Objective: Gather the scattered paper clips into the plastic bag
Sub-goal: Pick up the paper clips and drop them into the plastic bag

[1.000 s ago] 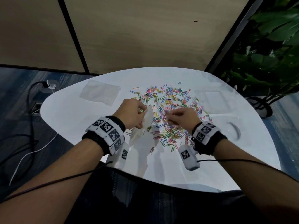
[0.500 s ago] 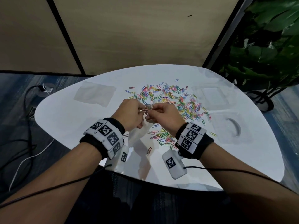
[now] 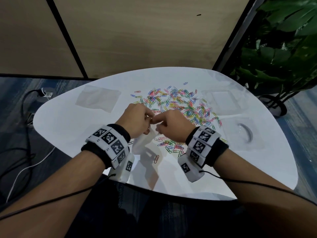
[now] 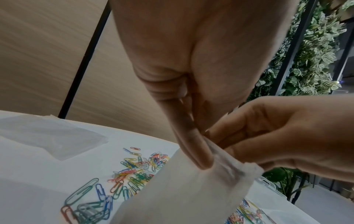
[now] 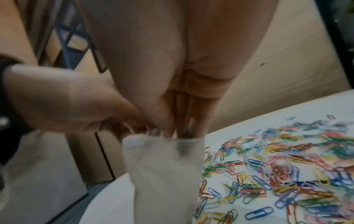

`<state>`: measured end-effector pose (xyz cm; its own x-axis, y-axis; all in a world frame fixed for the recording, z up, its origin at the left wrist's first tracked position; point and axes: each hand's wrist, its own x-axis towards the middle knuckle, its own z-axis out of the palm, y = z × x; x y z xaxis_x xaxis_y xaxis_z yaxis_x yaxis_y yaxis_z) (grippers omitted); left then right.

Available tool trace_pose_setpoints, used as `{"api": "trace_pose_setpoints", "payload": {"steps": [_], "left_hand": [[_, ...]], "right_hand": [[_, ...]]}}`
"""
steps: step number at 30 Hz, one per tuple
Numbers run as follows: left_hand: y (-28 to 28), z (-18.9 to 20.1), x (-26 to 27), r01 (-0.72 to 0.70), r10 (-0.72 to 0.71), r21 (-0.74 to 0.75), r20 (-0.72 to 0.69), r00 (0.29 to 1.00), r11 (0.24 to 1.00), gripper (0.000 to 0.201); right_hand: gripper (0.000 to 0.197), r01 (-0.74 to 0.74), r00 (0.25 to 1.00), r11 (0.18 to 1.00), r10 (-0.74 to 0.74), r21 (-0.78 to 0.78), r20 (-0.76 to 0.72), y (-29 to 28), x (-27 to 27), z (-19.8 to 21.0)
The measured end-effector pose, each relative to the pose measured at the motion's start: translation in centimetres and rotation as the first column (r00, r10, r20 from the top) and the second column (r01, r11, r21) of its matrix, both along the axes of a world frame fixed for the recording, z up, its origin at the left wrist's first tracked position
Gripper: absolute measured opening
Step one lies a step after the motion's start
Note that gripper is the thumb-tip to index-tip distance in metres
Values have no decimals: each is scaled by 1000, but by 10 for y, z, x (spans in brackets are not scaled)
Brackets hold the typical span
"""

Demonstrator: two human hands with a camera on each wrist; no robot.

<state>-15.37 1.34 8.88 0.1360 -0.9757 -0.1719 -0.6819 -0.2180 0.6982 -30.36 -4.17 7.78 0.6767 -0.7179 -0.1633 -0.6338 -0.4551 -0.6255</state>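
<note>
Many coloured paper clips lie scattered over the white table, from the middle toward the right. My left hand pinches the rim of a small translucent plastic bag, which hangs upright below it. In the left wrist view its fingers clamp the bag's top edge. My right hand meets the left at the mouth. The right wrist view shows the right hand with its tips dipped into the bag, pinching a few dark clips. Loose clips lie right of it.
A flat stack of spare clear bags lies at the back left. A clear lid and a clear plastic box sit on the right. One red clip lies alone near the front. A potted plant stands right; cables run left.
My right hand has left the pile and moved left to the bag's mouth with clips pinched. The left hand has kept hold of the bag.
</note>
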Motion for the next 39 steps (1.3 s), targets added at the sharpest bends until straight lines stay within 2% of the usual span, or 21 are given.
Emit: {"api": "trace_pose_setpoints", "payload": {"steps": [1, 3, 4, 5, 6, 7, 8, 9, 10, 12, 14, 16, 20, 23, 26, 29, 31, 33, 36, 38, 39], "left_hand": [[-1, -1, 1, -17, 17, 9, -5, 1000, 1000, 27], [-1, -1, 4, -35, 35, 20, -3, 999, 999, 28], [-1, -2, 6, -33, 33, 22, 2, 999, 999, 28], [-1, -1, 7, -28, 28, 23, 9, 1000, 999, 29], [0, -1, 8, -23, 22, 24, 17, 1000, 999, 29], [0, 0, 9, -19, 19, 24, 21, 1000, 1000, 28], [0, 0, 10, -17, 16, 23, 25, 1000, 1000, 28], [0, 1, 11, -14, 13, 20, 31, 999, 1000, 29], [0, 0, 12, -11, 10, 19, 38, 999, 1000, 29], [0, 0, 13, -16, 15, 21, 46, 999, 1000, 28], [-1, -1, 13, -21, 20, 27, 53, 998, 999, 28], [-1, -1, 13, -14, 12, 26, 67, 998, 1000, 28], [-1, -2, 12, 7, -10, 26, 86, 996, 1000, 29], [-1, -6, 15, 9, -12, 32, 95, 995, 999, 30], [-1, -8, 16, 16, -20, 43, 105, 994, 999, 29], [-1, -6, 14, 27, -32, 48, 108, 994, 999, 29], [-1, -5, 13, 33, -38, 48, 109, 993, 998, 29], [-1, -4, 13, 39, -44, 54, 101, 994, 998, 29], [0, -3, 13, 37, -43, 64, 83, 996, 997, 30], [0, -2, 14, 31, -36, 62, 78, 996, 998, 30], [0, -2, 13, 27, -32, 61, 74, 997, 998, 30]], "right_hand": [[30, 31, 994, 997, -38, 69, 106, -5, -7, 4], [28, 156, 934, 966, -213, 207, 286, -21, -28, 6], [27, 225, 911, 945, -291, 239, 293, -29, -41, 3], [25, 287, 916, 932, -334, 220, 221, -37, -56, -1], [26, 327, 940, 934, -337, 147, 50, -42, -72, -8], [36, 331, 929, 942, -316, 53, -191, -47, -90, -17], [53, 324, 857, 946, -298, -11, -421, -49, -107, -29], [73, 323, 759, 946, -282, -37, -586, -47, -123, -40], [90, 341, 682, 939, -270, -31, -680, -44, -135, -50], [111, 404, 638, 915, -270, 15, -721, -37, -149, -68], [118, 404, 673, 915, -280, 23, -685, -30, -152, -80], [114, 350, 736, 937, -272, 5, -620, -22, -143, -87], [93, 236, 855, 971, -225, -35, -467, -13, -110, -93], [64, 116, 917, 985, -154, -124, -367, -13, -90, -96], [29, -3, 930, 969, -88, -249, -357, -16, -79, -103], [20, -33, 906, 954, -98, -299, -412, -20, -76, -108], [16, 40, 902, 960, -154, -278, -403, -24, -78, -105], [14, 211, 902, 953, -276, -218, -333, -30, -84, -101], [12, 471, 866, 882, -467, -21, -181, -37, -94, -87], [9, 564, 803, 775, -595, 285, 28, -35, -91, -68], [6, 524, 731, 695, -664, 493, 159, -33, -85, -56]]}}
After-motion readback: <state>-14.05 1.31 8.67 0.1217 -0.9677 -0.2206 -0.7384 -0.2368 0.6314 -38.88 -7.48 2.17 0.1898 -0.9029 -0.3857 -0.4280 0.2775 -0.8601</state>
